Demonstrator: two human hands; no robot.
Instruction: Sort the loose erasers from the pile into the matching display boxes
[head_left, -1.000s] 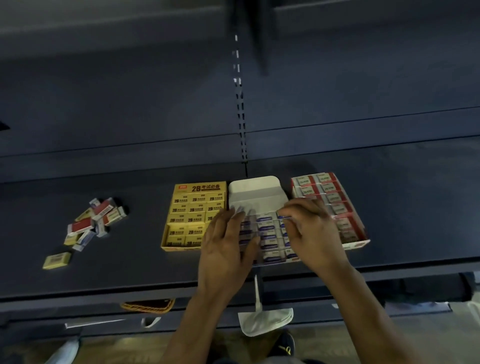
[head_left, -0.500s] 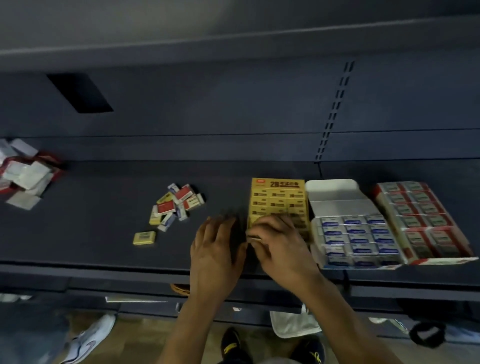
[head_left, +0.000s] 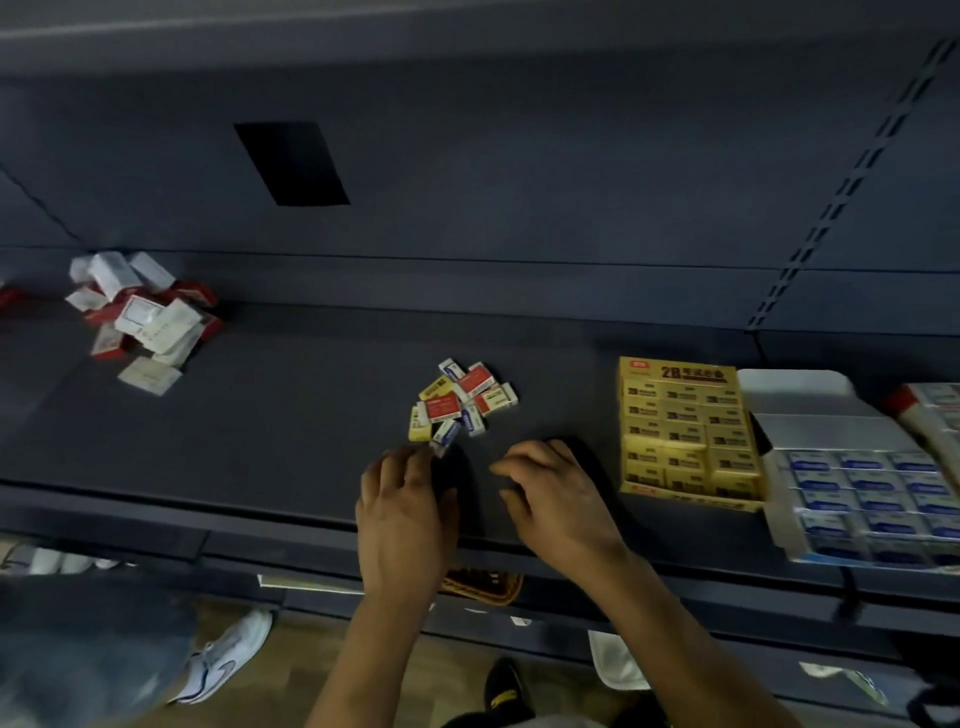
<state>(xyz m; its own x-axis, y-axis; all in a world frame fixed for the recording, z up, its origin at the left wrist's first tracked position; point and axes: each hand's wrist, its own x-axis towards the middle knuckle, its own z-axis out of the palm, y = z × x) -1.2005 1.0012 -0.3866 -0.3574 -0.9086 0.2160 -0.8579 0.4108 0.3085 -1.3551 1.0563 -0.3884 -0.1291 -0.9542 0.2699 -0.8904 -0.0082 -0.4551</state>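
My left hand (head_left: 402, 512) lies palm down on the dark shelf (head_left: 260, 431), and its fingers are spread flat. The fingertips (head_left: 423, 454) touch the near edge of the pile of loose erasers (head_left: 460, 402), right at a blue and white eraser (head_left: 445, 434) at the front of the pile. I cannot tell if the fingers grip that eraser or only touch it. My right hand (head_left: 558, 499) is just beside the left one, also over the shelf, with its fingers curled down a little. It holds nothing that I can see, and it does not touch the pile.

The pile is small. It has red, yellow and blue erasers all mixed up, some lying on top of others.

To the right of my right hand sits the yellow box (head_left: 685, 434), full of yellow erasers in neat rows. Next to it is the white box (head_left: 857, 478) with its lid flap open, and blue and white erasers fill it. At the far right edge I see part of a red box (head_left: 930, 410), but it is blurry.

Far to the left, near the back of the shelf, lies a heap of red and white packets (head_left: 140, 317). Below the shelf I see a wooden floor (head_left: 322, 639) and a white shoe (head_left: 223, 660).
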